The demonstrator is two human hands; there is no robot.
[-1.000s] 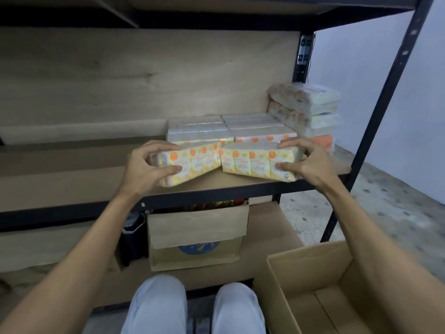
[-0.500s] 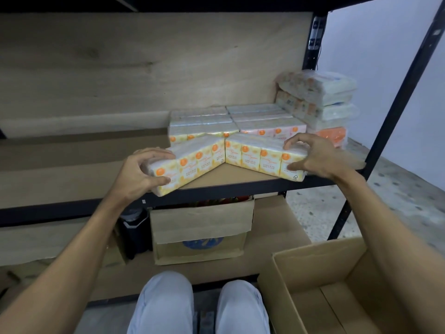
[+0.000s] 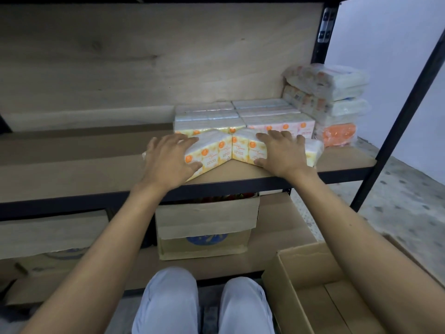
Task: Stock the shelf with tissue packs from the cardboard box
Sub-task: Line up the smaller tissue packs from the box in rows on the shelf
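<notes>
A person's left hand lies flat on the left tissue pack, fingers spread across its top and thumb along its front face. The right hand does the same on the right tissue pack, pressing rather than pinching. The two orange-and-yellow packs rest on the wooden shelf near its front edge. Their inner ends touch and their outer ends are angled toward the person, leaving a wedge of bare board in front of the join. Just behind them, and touching them, stand the rows of tissue packs already stocked. Farther right is a stack of larger wrapped bundles, beside the rack's black upright. Below, a second carton sits on the lower shelf above the person's knees. The open cardboard box waits at lower right on the floor; the part of its interior in view shows no packs. The step in hand appears to be seating this pair into the front row. The next move likely calls for pushing both outer ends back until each pack lies square against the row behind, with even pressure so neither one skews or nudges its neighbours out of line. After that comes a reach back to the box for whatever remains.
</notes>
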